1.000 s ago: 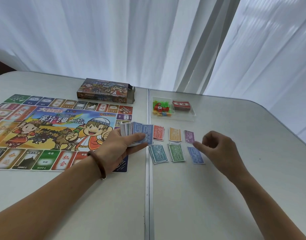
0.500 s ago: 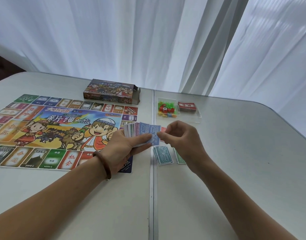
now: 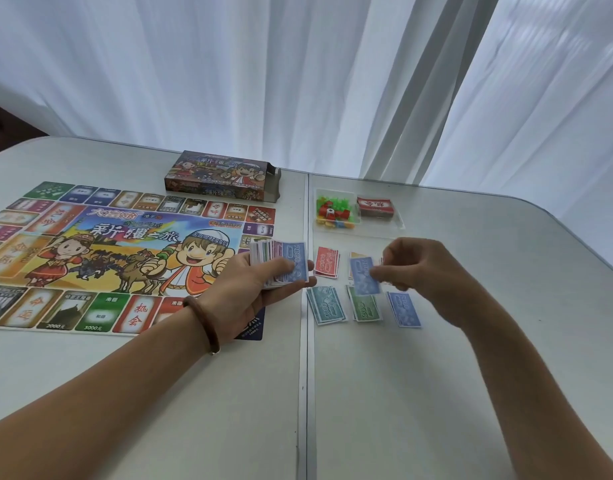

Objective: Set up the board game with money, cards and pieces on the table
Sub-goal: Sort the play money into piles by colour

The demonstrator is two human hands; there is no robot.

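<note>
My left hand [image 3: 253, 292] grips a stack of play money [image 3: 280, 261], a blue 2000 note on top, over the board's right edge. My right hand [image 3: 422, 271] pinches a single blue note [image 3: 363, 276] above the sorted piles. On the table lie a red pile [image 3: 327, 262], a teal pile [image 3: 327, 305], a green pile [image 3: 365, 308] and a blue pile [image 3: 403, 310]; two more piles are mostly hidden behind the note and my right hand. The colourful game board [image 3: 125, 258] lies flat at left.
The game box [image 3: 222, 176] lies behind the board. A clear tray [image 3: 398, 223] holds small coloured pieces [image 3: 336, 211] and a red card deck [image 3: 376, 206]. A seam [image 3: 303, 375] runs down the white table. White curtains hang behind; the table edge curves at right.
My right hand reached to the stack in my left hand, took one blue note, and has carried it right over the piles. The left hand has kept hold of the stack.
</note>
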